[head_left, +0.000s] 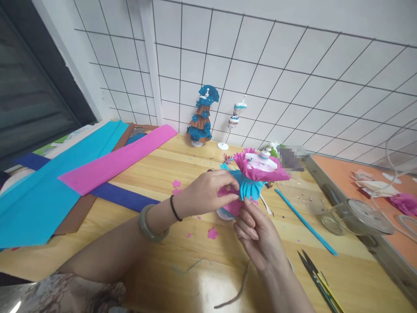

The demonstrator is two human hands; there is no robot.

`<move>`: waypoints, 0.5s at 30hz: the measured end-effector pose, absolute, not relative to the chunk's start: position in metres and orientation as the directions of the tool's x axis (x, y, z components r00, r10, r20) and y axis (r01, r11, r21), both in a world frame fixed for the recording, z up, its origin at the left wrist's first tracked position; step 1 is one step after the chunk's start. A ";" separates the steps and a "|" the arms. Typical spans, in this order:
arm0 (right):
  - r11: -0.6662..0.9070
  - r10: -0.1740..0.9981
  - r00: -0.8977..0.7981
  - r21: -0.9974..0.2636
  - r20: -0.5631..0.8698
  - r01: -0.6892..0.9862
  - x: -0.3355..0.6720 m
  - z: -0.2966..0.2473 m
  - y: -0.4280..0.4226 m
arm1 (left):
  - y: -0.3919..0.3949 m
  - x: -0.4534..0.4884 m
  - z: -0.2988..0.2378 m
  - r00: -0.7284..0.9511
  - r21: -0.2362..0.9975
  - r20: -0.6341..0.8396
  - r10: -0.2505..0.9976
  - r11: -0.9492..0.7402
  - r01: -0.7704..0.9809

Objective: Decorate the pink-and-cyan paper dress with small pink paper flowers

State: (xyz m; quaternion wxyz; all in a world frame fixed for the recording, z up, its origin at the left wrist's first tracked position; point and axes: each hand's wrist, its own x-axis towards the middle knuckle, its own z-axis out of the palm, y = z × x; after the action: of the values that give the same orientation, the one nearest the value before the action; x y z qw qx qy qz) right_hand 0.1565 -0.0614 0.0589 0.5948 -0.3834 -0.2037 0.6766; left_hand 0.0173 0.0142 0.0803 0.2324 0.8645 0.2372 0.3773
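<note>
Above the wooden table (182,261) I hold a small paper doll (257,171) with a pink ruffled top and a blue pleated skirt. My left hand (208,191), with a jade bangle and a black band on the wrist, pinches the pink and blue paper at the doll's left side. My right hand (257,234) comes up from below, its fingers curled and pressed against the blue skirt's lower edge. The doll's base is hidden behind my fingers.
Blue, pink, dark blue and brown crepe paper sheets (107,165) lie at the left. A finished brown-and-blue doll (202,115) and a thin white stand (233,121) are by the tiled wall. A blue strip (306,221), scissors (317,278), a tape roll (361,215) and paper scraps lie at the right.
</note>
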 end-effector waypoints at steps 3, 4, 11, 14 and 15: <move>-0.211 0.961 0.001 -0.736 -0.277 -0.644 0.156 0.059 -0.062 | 0.014 0.017 0.081 0.613 0.589 0.539 0.578 -0.778 0.217; -0.209 0.961 0.005 -0.739 -0.277 -0.641 0.156 0.059 -0.062 | 0.015 0.017 0.082 0.615 0.590 0.539 0.576 -0.779 0.212; -0.158 0.967 0.066 -0.780 -0.247 -0.605 0.154 0.058 -0.061 | 0.017 0.014 0.084 0.617 0.601 0.553 0.559 -0.781 0.169; -0.131 0.967 0.105 -0.806 -0.232 -0.577 0.153 0.058 -0.061 | 0.017 0.012 0.085 0.619 0.611 0.545 0.566 -0.773 0.169; -0.129 0.967 0.110 -0.812 -0.231 -0.569 0.152 0.058 -0.061 | 0.017 0.012 0.086 0.616 0.615 0.542 0.572 -0.769 0.174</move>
State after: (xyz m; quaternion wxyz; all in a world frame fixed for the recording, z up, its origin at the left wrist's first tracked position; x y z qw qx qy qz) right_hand 0.1524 -0.0606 0.0580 0.6158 -0.4193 -0.2370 0.6235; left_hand 0.0122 0.0174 0.0856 0.2615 0.8601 0.2167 0.3807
